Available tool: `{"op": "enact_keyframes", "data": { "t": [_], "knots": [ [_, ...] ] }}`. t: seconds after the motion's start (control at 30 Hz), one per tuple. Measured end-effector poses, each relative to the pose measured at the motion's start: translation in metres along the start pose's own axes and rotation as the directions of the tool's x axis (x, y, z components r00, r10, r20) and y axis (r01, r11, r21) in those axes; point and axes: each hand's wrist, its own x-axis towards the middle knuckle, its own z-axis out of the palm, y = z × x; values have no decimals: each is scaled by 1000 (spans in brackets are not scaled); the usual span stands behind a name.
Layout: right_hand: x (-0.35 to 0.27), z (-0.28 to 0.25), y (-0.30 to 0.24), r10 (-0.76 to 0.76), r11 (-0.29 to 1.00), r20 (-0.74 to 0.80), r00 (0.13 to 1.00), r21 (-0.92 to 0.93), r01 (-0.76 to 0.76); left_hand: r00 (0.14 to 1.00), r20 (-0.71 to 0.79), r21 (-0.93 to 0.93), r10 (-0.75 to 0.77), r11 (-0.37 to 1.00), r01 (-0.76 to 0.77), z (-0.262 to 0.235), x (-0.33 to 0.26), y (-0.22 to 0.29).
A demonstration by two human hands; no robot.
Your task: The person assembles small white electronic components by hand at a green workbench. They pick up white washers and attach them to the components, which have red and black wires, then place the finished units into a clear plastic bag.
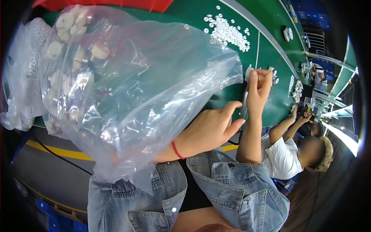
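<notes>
My left hand (210, 129), with a red cord at its wrist, is open, thumb and forefinger apart. Its forearm passes behind a large clear plastic bag (154, 65) that holds several cream-white round parts with thin wires (65, 21). To its right my right hand (259, 91) is closed in a pinch at the table's near side. A small white part (248, 73) shows at its fingertips, partly hidden. Beside that wrist is a slim pale strip (244, 103), whose kind I cannot make out.
Small white rings (230, 33) lie heaped on the green table (193, 17). Another clear bag of rings (34, 50) stands far left, and a red bin (112, 3) at the back. A co-worker in a white shirt (284, 156) works at the right beside white parts (297, 91).
</notes>
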Motion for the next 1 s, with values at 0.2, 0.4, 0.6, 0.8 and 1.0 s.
{"op": "enact_keyframes", "data": {
  "t": [0.2, 0.4, 0.6, 0.8, 1.0],
  "knots": [
    [1, -9, 14, -344, 762, -113, 932, -613, 206, 986, 138, -272, -94, 954, 129, -7, 0, 5],
    [8, -22, 16, -447, 572, -149, 882, -806, 154, 960, 271, -525, -75, 824, 213, -1, -5, -3],
    [-56, -34, -48, -42, 987, 107, 993, 158, 24, 978, 203, -750, -56, 633, 191, -6, -2, -3],
    [-81, -6, -56, -120, 993, 214, 969, 43, 114, 981, 158, -765, -115, 613, 195, 0, -3, -7],
    [-74, -9, -52, -195, 977, 282, 940, -31, 212, 973, 188, -587, -137, 778, 223, -5, -5, -5]
  ]
}}
